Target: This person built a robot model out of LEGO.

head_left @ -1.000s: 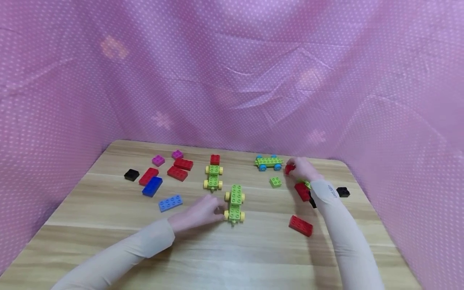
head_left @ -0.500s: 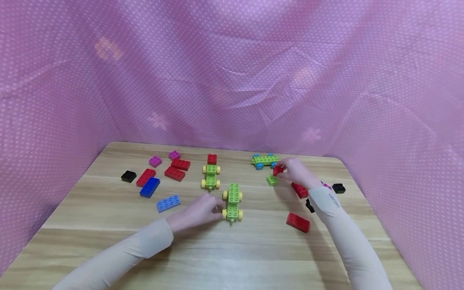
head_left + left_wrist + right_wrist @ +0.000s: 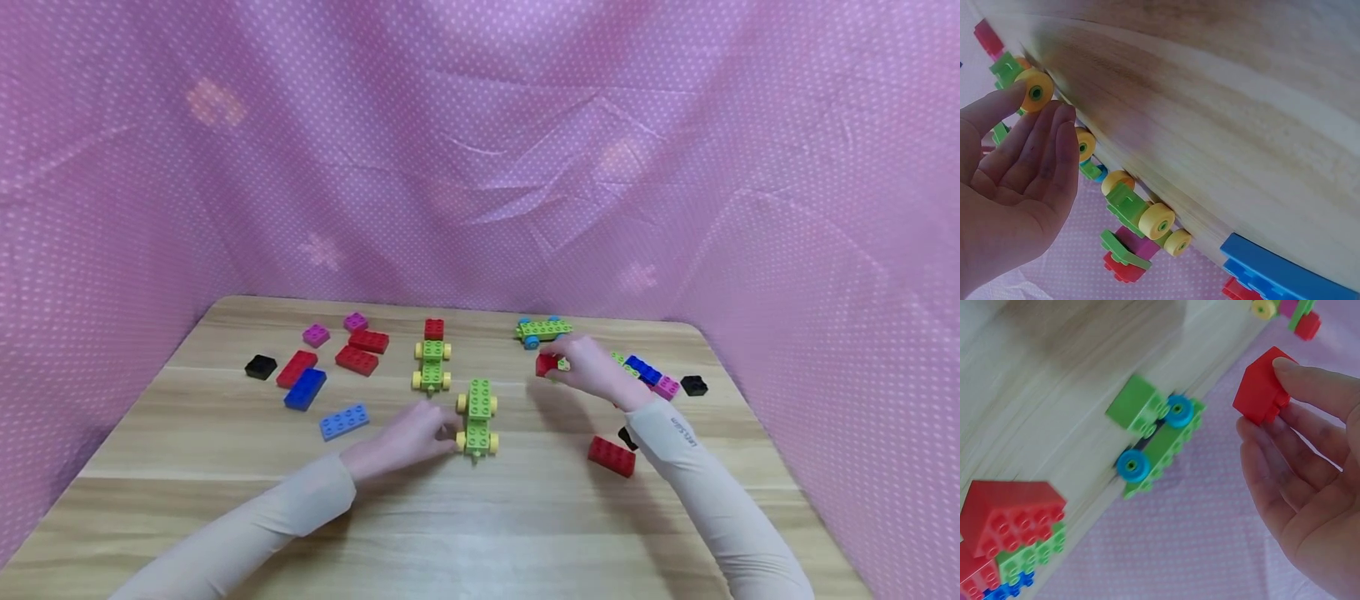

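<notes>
- Left hand (image 3: 405, 439): is curving its fingers loosely, thumb touching a yellow wheel (image 3: 1036, 92) of the nearer green car (image 3: 480, 398) (one of two so wheeled).
- Right hand (image 3: 592, 369): is gripping a small red brick (image 3: 1262, 387) — thumb against fingers — above the table (image 3: 480, 533).
- Blue-wheeled car (image 3: 545, 330): is standing beyond the right hand.

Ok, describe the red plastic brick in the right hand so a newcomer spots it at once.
On the wooden table, toward the back, find the green plastic car base with blue wheels. Just this side of it, the right hand pinches a small red plastic brick. Unlike the other red bricks, this one is held.
</notes>
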`<state>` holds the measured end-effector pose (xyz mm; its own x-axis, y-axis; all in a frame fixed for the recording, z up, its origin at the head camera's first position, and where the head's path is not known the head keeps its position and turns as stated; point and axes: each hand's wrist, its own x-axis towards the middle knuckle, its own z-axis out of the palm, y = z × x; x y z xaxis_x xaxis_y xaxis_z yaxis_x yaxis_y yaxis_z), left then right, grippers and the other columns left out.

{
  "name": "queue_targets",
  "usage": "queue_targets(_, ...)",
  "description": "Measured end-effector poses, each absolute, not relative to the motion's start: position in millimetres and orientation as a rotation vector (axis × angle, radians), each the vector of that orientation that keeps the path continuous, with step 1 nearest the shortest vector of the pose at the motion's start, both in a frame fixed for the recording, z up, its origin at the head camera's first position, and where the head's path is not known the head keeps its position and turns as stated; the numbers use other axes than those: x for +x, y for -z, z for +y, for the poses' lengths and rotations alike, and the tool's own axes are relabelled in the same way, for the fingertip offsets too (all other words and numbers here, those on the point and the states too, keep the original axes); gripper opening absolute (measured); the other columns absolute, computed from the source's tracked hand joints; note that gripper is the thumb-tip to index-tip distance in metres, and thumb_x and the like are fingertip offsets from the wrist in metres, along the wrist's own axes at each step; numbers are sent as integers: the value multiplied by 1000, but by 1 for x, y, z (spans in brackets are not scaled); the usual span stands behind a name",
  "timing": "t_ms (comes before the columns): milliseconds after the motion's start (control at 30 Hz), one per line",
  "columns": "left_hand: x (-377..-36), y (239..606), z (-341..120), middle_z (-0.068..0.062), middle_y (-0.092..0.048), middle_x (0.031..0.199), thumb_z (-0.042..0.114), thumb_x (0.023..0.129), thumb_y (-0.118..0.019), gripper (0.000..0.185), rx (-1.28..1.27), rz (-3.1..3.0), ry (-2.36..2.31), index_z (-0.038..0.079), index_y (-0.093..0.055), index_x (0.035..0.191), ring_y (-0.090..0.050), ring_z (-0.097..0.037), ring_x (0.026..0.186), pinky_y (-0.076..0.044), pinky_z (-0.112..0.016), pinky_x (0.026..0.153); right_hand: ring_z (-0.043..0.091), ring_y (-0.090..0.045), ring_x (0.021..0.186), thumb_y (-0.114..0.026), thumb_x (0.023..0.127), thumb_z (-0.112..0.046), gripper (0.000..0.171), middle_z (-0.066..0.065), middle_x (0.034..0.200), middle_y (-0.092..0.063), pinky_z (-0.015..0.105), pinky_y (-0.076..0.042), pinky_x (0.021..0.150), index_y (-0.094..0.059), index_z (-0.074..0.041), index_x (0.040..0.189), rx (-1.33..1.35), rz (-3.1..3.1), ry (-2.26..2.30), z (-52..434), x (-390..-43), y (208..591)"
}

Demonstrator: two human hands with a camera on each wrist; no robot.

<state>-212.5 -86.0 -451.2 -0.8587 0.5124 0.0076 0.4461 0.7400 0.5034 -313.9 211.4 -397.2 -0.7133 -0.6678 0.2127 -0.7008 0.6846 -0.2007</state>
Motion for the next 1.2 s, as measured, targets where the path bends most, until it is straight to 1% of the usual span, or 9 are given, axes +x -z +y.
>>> queue_targets(233, -212, 451, -86, -1, -76, 104, 17, 87, -75, 22, 764, 2804, -755, 13, -75, 109, -70, -10, 91, -60, -27, 82, 19, -69, 97, -79, 85, -17, 31, 6, 107, -75, 36, -61, 86, -72, -7, 113, 1196, -2743, -429, 196, -298, 394)
queue_targets(367, -212, 451, -86, 0, -76, 103, 18, 87, -76, 22, 764, 2806, -747, 13, -75, 108, -69, -10, 91, -60, -27, 82, 15, -67, 91, -79, 85, -19, 30, 4, 104, -74, 31, -61, 82, -73, -8, 113, 1232, -2719, -430, 187, -293, 391)
queue_targets(533, -214, 452, -85, -1, -76, 103, 17, 86, -76, 22, 767, 2812, -749, 13, -75, 108, -70, -12, 91, -60, -27, 81, 15, -66, 89, -78, 86, -20, 30, 2, 101, -73, 29, -60, 81, -73, -9, 113, 1281, -2686, -429, 176, -289, 387)
queue_targets(733, -213, 451, -86, -1, -76, 104, 17, 87, -76, 23, 752, 2806, -753, 13, -75, 109, -69, -10, 92, -60, -28, 83, 13, -68, 92, -77, 87, -20, 32, 3, 106, -73, 29, -61, 84, -71, -8, 116, 1325, -2692, -435, 163, -286, 385)
queue_targets(933, -213, 451, -86, -1, -76, 104, 17, 87, -75, 22, 769, 2806, -760, 12, -75, 108, -69, -10, 92, -60, -28, 83, 11, -68, 90, -76, 88, -19, 29, 2, 104, -73, 26, -60, 82, -72, -8, 114, 1390, -2652, -433, 152, -285, 383)
queue_targets(1133, -214, 453, -87, -1, -76, 102, 17, 87, -75, 20, 814, 2820, -757, 12, -75, 107, -69, -10, 90, -59, -26, 81, 12, -68, 90, -76, 88, -18, 28, 2, 105, -73, 28, -60, 82, -72, -8, 114, 1415, -2682, -450, 142, -285, 383)
queue_targets(1200, -214, 453, -87, -1, -76, 102, 17, 87, -76, 21, 829, 2826, -757, 12, -75, 107, -69, -10, 89, -58, -25, 80, 11, -67, 92, -75, 88, -17, 28, 2, 106, -73, 27, -60, 82, -71, -8, 114, 1423, -2678, -442, 140, -285, 384)
